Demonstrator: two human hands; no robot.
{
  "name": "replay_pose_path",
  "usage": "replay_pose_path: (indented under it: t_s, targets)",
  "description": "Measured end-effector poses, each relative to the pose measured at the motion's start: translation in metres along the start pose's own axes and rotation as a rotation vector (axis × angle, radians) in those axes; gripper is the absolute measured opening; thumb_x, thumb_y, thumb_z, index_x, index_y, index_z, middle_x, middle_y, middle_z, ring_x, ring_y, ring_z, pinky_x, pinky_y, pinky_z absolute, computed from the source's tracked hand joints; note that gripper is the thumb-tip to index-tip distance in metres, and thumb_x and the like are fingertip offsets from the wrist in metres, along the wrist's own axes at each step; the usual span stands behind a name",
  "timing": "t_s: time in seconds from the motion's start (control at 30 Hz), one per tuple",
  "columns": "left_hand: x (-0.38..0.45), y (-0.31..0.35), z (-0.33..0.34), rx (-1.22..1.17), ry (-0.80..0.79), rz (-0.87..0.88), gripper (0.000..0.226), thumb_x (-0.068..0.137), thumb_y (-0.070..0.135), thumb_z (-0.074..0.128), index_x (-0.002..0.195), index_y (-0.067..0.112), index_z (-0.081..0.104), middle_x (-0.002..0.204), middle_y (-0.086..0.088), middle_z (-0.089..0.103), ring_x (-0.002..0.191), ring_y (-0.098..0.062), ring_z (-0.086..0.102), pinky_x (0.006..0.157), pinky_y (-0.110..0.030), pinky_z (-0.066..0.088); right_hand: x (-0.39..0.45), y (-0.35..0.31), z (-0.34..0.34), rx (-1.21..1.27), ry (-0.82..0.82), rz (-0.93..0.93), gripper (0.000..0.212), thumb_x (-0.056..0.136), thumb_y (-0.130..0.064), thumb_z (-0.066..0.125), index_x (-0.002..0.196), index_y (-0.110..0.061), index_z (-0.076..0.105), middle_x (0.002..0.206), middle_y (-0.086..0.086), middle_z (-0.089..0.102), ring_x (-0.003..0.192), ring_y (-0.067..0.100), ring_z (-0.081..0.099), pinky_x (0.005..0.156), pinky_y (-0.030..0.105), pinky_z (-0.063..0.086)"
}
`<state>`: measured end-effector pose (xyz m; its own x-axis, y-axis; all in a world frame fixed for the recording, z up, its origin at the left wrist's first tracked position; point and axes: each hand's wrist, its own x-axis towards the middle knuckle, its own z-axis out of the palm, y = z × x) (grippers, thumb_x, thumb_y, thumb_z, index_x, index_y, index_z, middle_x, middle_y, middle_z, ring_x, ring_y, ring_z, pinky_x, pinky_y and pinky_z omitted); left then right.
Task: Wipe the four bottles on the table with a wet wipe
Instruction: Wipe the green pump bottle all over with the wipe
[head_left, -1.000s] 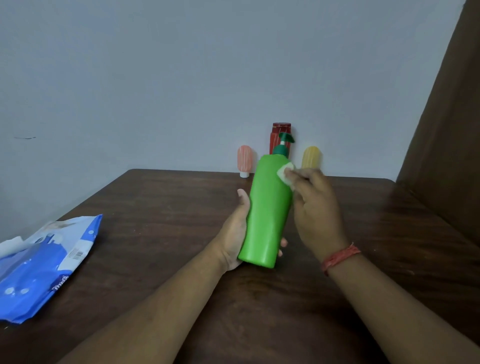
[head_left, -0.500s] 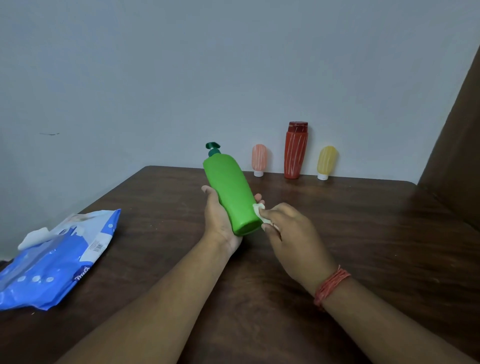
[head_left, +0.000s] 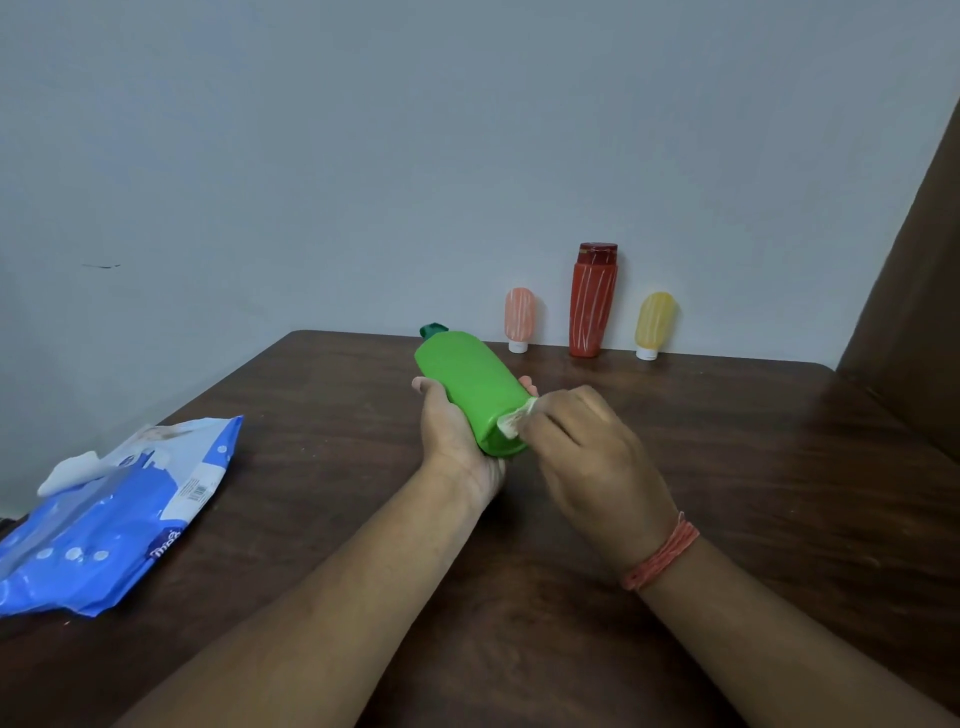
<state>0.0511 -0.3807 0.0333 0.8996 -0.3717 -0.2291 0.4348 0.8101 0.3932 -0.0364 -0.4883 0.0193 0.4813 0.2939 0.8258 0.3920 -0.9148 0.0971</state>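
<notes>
Scene: a person is working at a dark wooden table (head_left: 311, 519) set against a pale wall, seen from a head-worn camera looking forward and down.
Left hand: the left hand (head_left: 457, 436) is cradling the green bottle (head_left: 470, 387) from below, thumb curling up on the near left side and fingertips showing past the right side.
Green bottle: it is lying tilted above the middle of the table, its flat base toward the camera and its dark green pump cap (head_left: 432, 329) pointing toward the far edge.
Right hand: the right hand (head_left: 582, 457) is pinching a small wad of white wet wipe (head_left: 514, 420) between curled fingers and pressing it against the bottle's lower right side, near the base.
Wrist: an orange-red thread band (head_left: 662, 553) is circling the right wrist.
Far edge: 3 more bottles are standing in a row against the wall, a small pink bottle (head_left: 519, 318) on a white cap, a tall red bottle (head_left: 592, 301) and a small yellow bottle (head_left: 654, 325) on a white cap.
Spacing: the 3 are standing apart from each other, the red one between the 2 small ones.
Left edge: a blue and white wipes pack (head_left: 111, 514) is lying flat near the table's left edge, with a white wipe (head_left: 67, 470) sticking out of its top.
</notes>
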Motion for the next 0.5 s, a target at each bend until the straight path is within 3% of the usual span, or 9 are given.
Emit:
replay_pose_path:
  t_s: [0.07, 0.2, 0.27, 0.37, 0.5]
  targets:
    - [0.000, 0.001, 0.000, 0.004, 0.011, 0.027, 0.080, 0.095, 0.073, 0.036, 0.121, 0.001, 0.057, 0.085, -0.024, 0.069, 0.062, -0.034, 0.069, 0.060, -0.043, 0.061, -0.002, 0.001, 0.001, 0.012, -0.012, 0.008, 0.010, 0.093, -0.002, 0.057, 0.089, -0.006, 0.066, 0.089, 0.007, 0.059, 0.079, 0.024, 0.051, 0.065, 0.041, 0.049]
    - [0.000, -0.002, -0.006, 0.074, 0.032, 0.019, 0.086, 0.094, 0.076, 0.032, 0.118, -0.002, 0.059, 0.079, -0.024, 0.070, 0.064, -0.034, 0.069, 0.062, -0.041, 0.060, -0.004, -0.009, 0.005, 0.022, -0.063, -0.133, 0.013, 0.090, 0.000, 0.063, 0.080, -0.008, 0.064, 0.081, 0.005, 0.058, 0.076, 0.020, 0.047, 0.084, 0.036, 0.043]
    - [0.002, -0.005, -0.007, 0.128, 0.024, 0.026, 0.087, 0.094, 0.077, 0.029, 0.116, -0.001, 0.061, 0.078, -0.023, 0.071, 0.065, -0.033, 0.071, 0.060, -0.040, 0.061, -0.004, -0.007, 0.003, 0.035, -0.035, -0.099, 0.012, 0.092, -0.002, 0.063, 0.081, -0.007, 0.065, 0.083, 0.006, 0.059, 0.076, 0.022, 0.050, 0.082, 0.034, 0.045]
    - [0.004, -0.005, -0.008, 0.189, -0.012, 0.064, 0.084, 0.094, 0.077, 0.026, 0.113, 0.004, 0.064, 0.077, -0.019, 0.072, 0.065, -0.031, 0.071, 0.062, -0.039, 0.061, -0.003, 0.002, 0.002, 0.075, 0.013, 0.021, 0.010, 0.090, -0.001, 0.065, 0.081, -0.006, 0.063, 0.085, 0.006, 0.058, 0.078, 0.023, 0.051, 0.071, 0.035, 0.047]
    - [0.008, 0.003, -0.016, 0.386, -0.086, 0.143, 0.085, 0.095, 0.075, 0.019, 0.119, 0.008, 0.066, 0.094, -0.016, 0.076, 0.080, -0.030, 0.075, 0.070, -0.041, 0.062, -0.008, 0.015, 0.006, 0.345, 0.101, 0.394, 0.009, 0.086, -0.002, 0.070, 0.083, -0.009, 0.065, 0.085, 0.000, 0.062, 0.079, 0.014, 0.058, 0.072, 0.020, 0.047]
